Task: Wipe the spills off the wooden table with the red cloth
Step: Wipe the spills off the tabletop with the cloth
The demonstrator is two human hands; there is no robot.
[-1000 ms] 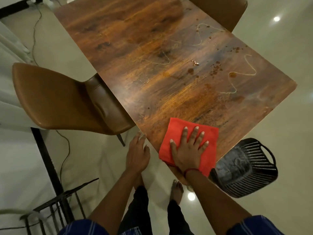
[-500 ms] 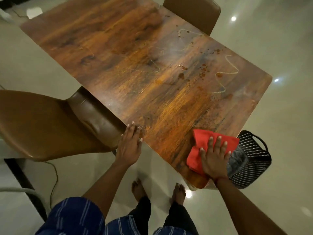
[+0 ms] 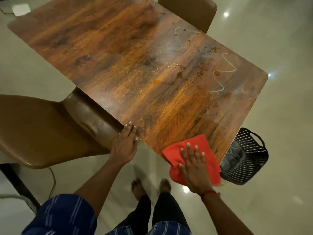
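Rumpled red cloth (image 3: 199,144) under right hand (image 3: 194,170), fingers (image 3: 189,150) flat; left hand (image 3: 124,146) empty, fingers straight.

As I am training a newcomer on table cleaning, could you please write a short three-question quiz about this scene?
1. True or false: the right hand lies flat on the red cloth at the near corner of the brown wooden table.
2. Where are the brown spots? A under the cloth; B farther up the table, uncovered; C on the floor.
3. What does the left hand touch?
Key: 1 true; 2 B; 3 the table's near edge, beside the tan padded chair.
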